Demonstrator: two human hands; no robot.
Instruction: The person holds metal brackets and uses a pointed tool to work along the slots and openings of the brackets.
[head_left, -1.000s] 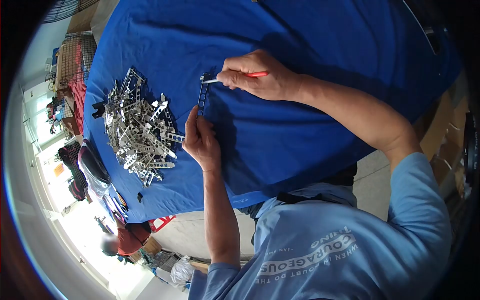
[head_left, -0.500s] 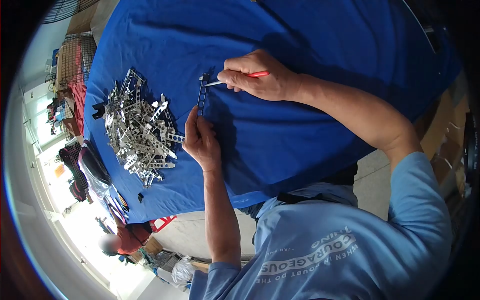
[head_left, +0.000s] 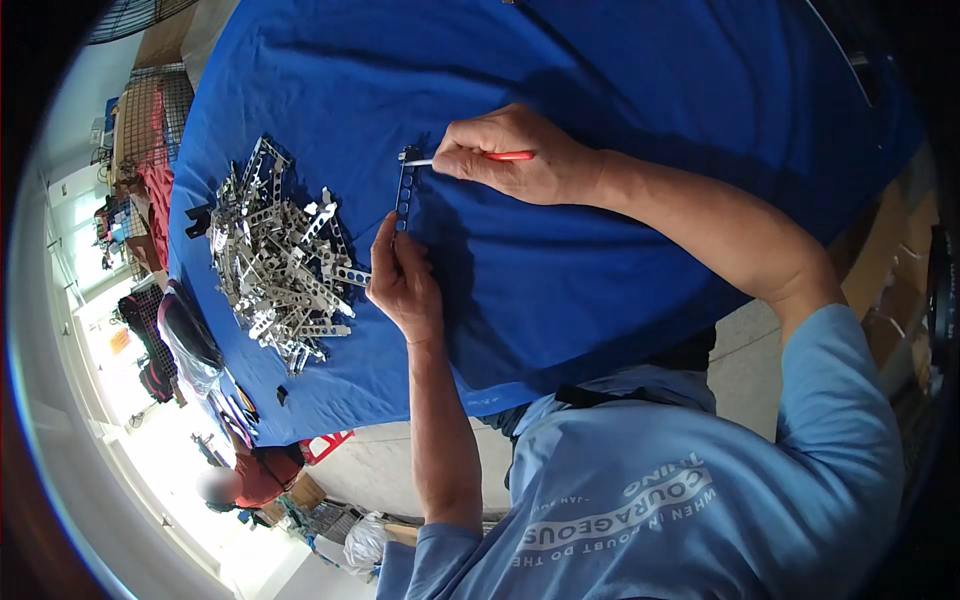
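Note:
My left hand [head_left: 408, 285] pinches the lower end of a narrow metal strip [head_left: 404, 197] with a row of round holes. The strip points away from me, its far end bent or stepped. My right hand [head_left: 500, 150] is closed around a slim tool [head_left: 510, 156] with a pale shaft and a red rear end. The tool's tip meets the strip near its far end; whether it presses on the metal is too small to tell. Left of my left hand lies a heap of similar perforated metal strips [head_left: 285, 255], one of them reaching close to my fingers.
A blue cloth [head_left: 600, 260] covers the table. A black clip-like piece [head_left: 197, 221] lies beside the heap, and a small dark piece [head_left: 281, 396] near the table's left edge. Beyond that edge, another person in a red top [head_left: 268, 478] is bent low.
My right hand has shifted the tool's tip slightly toward the strip's far end, and the tool now lies flatter. My left hand and the strip have stayed nearly still.

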